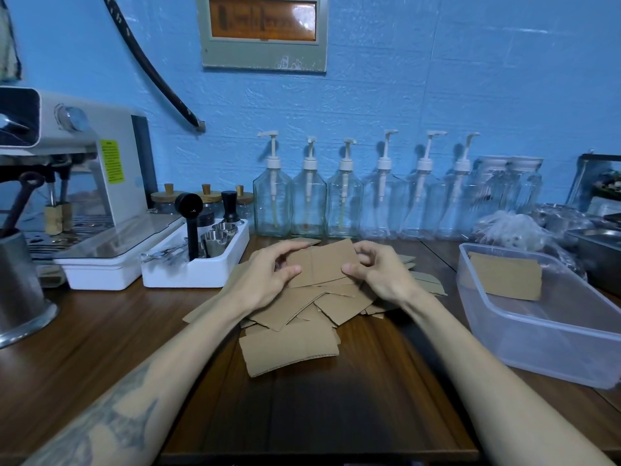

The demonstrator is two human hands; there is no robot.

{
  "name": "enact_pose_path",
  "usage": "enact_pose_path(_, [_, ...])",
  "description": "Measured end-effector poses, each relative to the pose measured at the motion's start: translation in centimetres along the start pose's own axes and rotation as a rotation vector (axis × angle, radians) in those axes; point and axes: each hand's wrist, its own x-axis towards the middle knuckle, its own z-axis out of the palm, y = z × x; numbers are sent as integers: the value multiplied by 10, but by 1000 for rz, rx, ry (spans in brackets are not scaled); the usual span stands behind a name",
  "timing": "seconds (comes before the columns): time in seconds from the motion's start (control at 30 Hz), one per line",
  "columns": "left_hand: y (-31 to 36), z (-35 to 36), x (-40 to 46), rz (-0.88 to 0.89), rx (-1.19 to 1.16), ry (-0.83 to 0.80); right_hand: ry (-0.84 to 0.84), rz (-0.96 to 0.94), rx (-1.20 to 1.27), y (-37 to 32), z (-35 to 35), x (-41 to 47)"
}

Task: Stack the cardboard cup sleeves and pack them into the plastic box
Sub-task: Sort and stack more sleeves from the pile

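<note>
Both the left hand (268, 274) and right hand (376, 270) pinch a flat cup sleeve (322, 264) by its side edges above the loose pile (302, 317) mid-table; it looks light, bendy, easily creased.

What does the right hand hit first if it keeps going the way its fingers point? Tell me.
The right hand points up-left across the held sleeve, which it already pinches. Carried on, its fingers would probably meet the left hand gripping the sleeve's other edge, though depth is unclear.
</note>
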Motion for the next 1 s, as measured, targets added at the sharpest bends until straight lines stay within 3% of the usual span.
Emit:
enact_pose_path(0.13, [-2, -1, -2, -14, 51, -43, -41, -72, -119, 4, -3, 2])
enact_pose_path(0.27, [2, 1, -3, 15, -67, -21, -5, -110, -267, 2, -1, 1])
enact_pose_path(0.4, [4, 1, -3, 20, -99, 3, 22, -106, -252, 3, 2, 2])
enact_pose_path(0.57, [6, -17, -3, -39, -206, 96, 100, -77, -45, -1, -6, 5])
enact_pose_path(0.7, [-2, -34, -6, -109, -55, 192, 164, -53, -98, 2, -6, 6])
enact_pose_path(0.83, [-16, -34, -11, -146, 134, 95, 197, -60, -159, 5, -6, 8])
enact_pose_path(1.0, [-14, -21, -10, -252, 205, -88, 223, -49, -204, 5, -6, 8])
